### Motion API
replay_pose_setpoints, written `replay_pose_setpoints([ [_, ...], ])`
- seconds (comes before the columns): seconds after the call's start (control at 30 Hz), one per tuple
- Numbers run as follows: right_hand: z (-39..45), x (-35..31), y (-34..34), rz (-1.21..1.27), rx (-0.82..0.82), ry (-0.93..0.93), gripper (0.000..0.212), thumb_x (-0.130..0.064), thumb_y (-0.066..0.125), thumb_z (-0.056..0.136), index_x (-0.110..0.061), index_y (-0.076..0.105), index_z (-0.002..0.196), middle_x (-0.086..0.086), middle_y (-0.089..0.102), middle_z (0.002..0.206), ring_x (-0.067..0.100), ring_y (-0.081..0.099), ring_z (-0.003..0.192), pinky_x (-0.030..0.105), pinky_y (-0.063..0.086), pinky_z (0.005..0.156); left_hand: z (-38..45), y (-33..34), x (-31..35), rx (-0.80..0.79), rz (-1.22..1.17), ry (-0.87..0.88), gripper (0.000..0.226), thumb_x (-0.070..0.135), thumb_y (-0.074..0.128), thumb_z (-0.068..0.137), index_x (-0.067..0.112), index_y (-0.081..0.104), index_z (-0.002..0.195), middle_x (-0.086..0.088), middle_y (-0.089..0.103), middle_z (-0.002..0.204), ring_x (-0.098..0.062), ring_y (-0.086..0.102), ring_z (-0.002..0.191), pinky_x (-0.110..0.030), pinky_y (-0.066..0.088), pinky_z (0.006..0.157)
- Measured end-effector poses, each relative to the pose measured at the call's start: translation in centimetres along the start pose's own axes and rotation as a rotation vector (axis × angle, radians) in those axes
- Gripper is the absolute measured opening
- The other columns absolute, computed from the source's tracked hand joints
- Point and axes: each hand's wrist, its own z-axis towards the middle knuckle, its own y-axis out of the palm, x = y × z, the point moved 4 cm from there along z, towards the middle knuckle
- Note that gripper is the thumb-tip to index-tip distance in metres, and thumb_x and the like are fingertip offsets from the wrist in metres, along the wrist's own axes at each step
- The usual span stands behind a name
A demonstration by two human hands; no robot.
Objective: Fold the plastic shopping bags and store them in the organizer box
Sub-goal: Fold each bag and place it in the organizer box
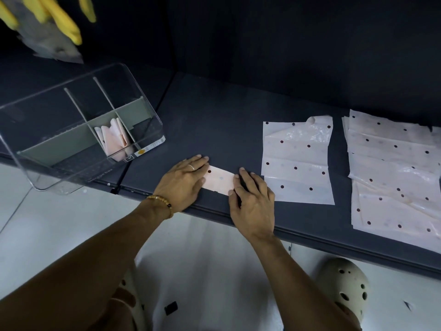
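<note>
Pressing flat on the dark tabletop [214, 115], at lower centre of the frame, we list both hands on one item.

Item 1: folded plastic bag [219, 180], pale pink with dots, reduced to a narrow strip near the table's front edge. Our left hand [181, 185], with ring and beaded bracelet, lies on its left end, fingers straight and together. Our right hand [253, 199] lies on its right end, fingers likewise extended and flat. Neither hand curls round the strip; both press it down.

Item 2: clear organizer box [143, 108], left of frame, with grey dividers. One front compartment holds several folded pink bags [114, 139] standing on edge. The other compartments appear to hold nothing, though glare hides parts.

Item 3: single spotted bag [297, 161], right of centre, laid flat with one upper corner curled, not yet folded small.

Item 4: stack of spotted bags [391, 173], far right, flat and unfolded; number cannot be told.

Item 5: yellow rubber gloves [64, 22], upper left, hanging, blurred.

Status, as we judge it: a few bags stored, one mid-fold under our hands, and the larger share remaining at right. The strip likely needs further folds before it goes to the box.
</note>
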Motion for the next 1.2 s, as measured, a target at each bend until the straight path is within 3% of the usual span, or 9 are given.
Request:
replay_pose_setpoints([
  [0.13, 0.0, 0.0, -0.1, 0.002, -0.006, 0.005, 0.038, -0.031, 0.053, 0.093, -0.015, 0.063, 0.126, 0.001, 0.052, 0.142, 0.025, 0.044, 0.131, 0.045, 0.039, 0.099, 1.3, 0.0, 1.4, 0.021, -0.015, -0.080, 0.046, 0.028, 0.042, 0.099, 0.017, 0.039, 0.144, -0.003, 0.041, 0.147, -0.022, 0.031, 0.137, -0.037, 0.026, 0.111],
  [0.27, 0.0, -0.1, -0.2, 0.006, -0.007, -0.006, 0.040, -0.032, 0.049, 0.093, -0.014, 0.063, 0.126, 0.003, 0.053, 0.141, 0.027, 0.045, 0.130, 0.045, 0.039, 0.100, 2.9, -0.3, 3.1, 0.030, 0.053, -0.078, 0.033, 0.024, 0.051, 0.093, 0.023, 0.057, 0.125, 0.000, 0.053, 0.125, -0.022, 0.042, 0.114, -0.034, 0.031, 0.091],
  [0.5, 0.2, -0.8, -1.2, 0.045, -0.052, 0.010, 0.035, -0.019, 0.060, 0.092, -0.009, 0.064, 0.125, 0.008, 0.055, 0.138, 0.030, 0.048, 0.127, 0.047, 0.041, 0.101, 3.2, -1.0, 3.0, -0.107, -0.153, -0.228, 0.011, 0.011, 0.057, 0.087, 0.018, 0.056, 0.096, -0.006, 0.052, 0.111, -0.023, 0.047, 0.105, -0.036, 0.044, 0.089],
  [0.6, 1.4, -2.0, -2.3, 0.149, -0.098, 0.031, 0.038, -0.013, 0.057, 0.092, -0.006, 0.059, 0.129, 0.011, 0.062, 0.126, 0.031, 0.054, 0.114, 0.047, 0.044, 0.094, 2.1, -1.8, 2.8, -0.128, -0.387, -0.228, 0.013, 0.008, 0.062, 0.086, 0.019, 0.055, 0.087, 0.000, 0.064, 0.087, -0.016, 0.059, 0.082, -0.032, 0.048, 0.074],
  [0.73, 4.1, -5.1, -3.4, 0.269, -0.244, -0.062, 0.021, -0.014, 0.052, 0.095, -0.011, 0.069, 0.107, 0.005, 0.064, 0.099, 0.024, 0.054, 0.094, 0.044, 0.047, 0.084, 0.0, -4.5, 1.1, -0.004, -0.722, -0.281, 0.012, 0.010, 0.072, 0.082, 0.013, 0.061, 0.081, 0.008, 0.061, 0.072, 0.002, 0.052, 0.063, -0.011, 0.040, 0.061],
  [0.9, 7.4, -9.3, -3.7, 0.427, -0.286, -0.068, 0.015, -0.014, 0.059, 0.092, -0.015, 0.073, 0.097, -0.003, 0.059, 0.087, 0.015, 0.059, 0.079, 0.034, 0.052, 0.074, -1.9, -7.8, -2.6, 0.187, -0.868, -0.404, 0.008, 0.008, 0.072, 0.082, 0.010, 0.064, 0.085, 0.003, 0.064, 0.074, -0.001, 0.055, 0.062, -0.011, 0.044, 0.059],
  [0.97, 8.3, -10.6, -3.3, 0.526, -0.285, 0.004, 0.015, -0.014, 0.058, 0.091, -0.016, 0.073, 0.095, -0.002, 0.063, 0.091, 0.014, 0.061, 0.080, 0.034, 0.053, 0.078, -3.0, -8.8, -5.0, 0.340, -0.813, -0.513, 0.008, 0.016, 0.069, 0.085, 0.012, 0.067, 0.092, 0.004, 0.067, 0.083, -0.002, 0.061, 0.072, -0.012, 0.049, 0.068],
  [1.07, 9.0, -12.3, -2.4, 0.613, -0.294, 0.070, 0.015, -0.016, 0.057, 0.092, -0.017, 0.071, 0.095, -0.003, 0.067, 0.095, 0.017, 0.061, 0.089, 0.035, 0.052, 0.083, -4.9, -10.5, -8.8, 0.567, -0.511, -0.725, 0.014, 0.026, 0.063, 0.088, 0.017, 0.068, 0.098, 0.005, 0.068, 0.089, -0.010, 0.062, 0.077, -0.025, 0.051, 0.077],
  [1.2, 9.3, -14.1, -1.6, 0.687, -0.268, 0.086, 0.013, -0.015, 0.058, 0.092, -0.017, 0.070, 0.089, -0.008, 0.069, 0.088, 0.005, 0.063, 0.079, 0.010, 0.045, 0.062, -4.4, -11.2, -11.5, 0.508, -0.247, -0.838, 0.025, 0.035, 0.060, 0.087, 0.018, 0.066, 0.104, 0.001, 0.071, 0.096, -0.023, 0.063, 0.089, -0.035, 0.052, 0.078],
])
